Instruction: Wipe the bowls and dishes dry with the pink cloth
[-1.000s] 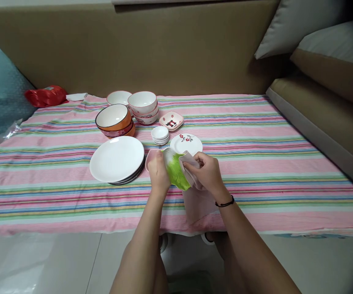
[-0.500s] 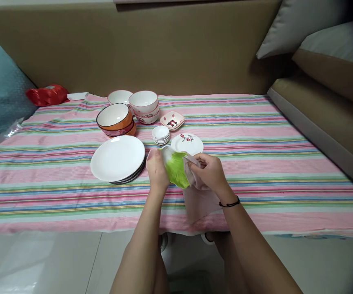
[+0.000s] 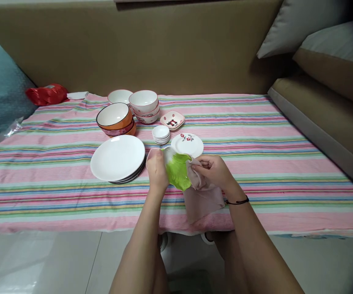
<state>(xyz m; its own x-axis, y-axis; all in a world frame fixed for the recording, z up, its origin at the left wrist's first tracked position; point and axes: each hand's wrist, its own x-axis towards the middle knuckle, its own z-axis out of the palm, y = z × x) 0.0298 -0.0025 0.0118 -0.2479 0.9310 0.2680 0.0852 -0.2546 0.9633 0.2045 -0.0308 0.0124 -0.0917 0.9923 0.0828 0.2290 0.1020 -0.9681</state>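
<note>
My left hand (image 3: 157, 169) is closed round the left side of a green and white leaf-shaped dish (image 3: 177, 168), held tilted above the striped cloth. A pale pink cloth (image 3: 199, 200) is pinched in my right hand (image 3: 214, 169), pressed against the dish's right edge and hanging down below. Just beyond the dish lies a small white plate (image 3: 190, 143) with red flowers. A stack of little white bowls (image 3: 160, 134) stands beside that plate. Left of my left hand is a stack of large white plates (image 3: 118, 157).
Behind the plates stand orange bowls (image 3: 115, 116), pink-rimmed white bowls (image 3: 144, 102) and a square patterned dish (image 3: 172, 120). A red shiny bundle (image 3: 47, 94) lies at the back left. The striped tablecloth (image 3: 271, 163) spans a seat, with cushions (image 3: 335, 61) at the right.
My right hand has slid slightly right and down along the dish's edge with the pink cloth. More of the green surface shows. My left hand has stayed almost in place.
</note>
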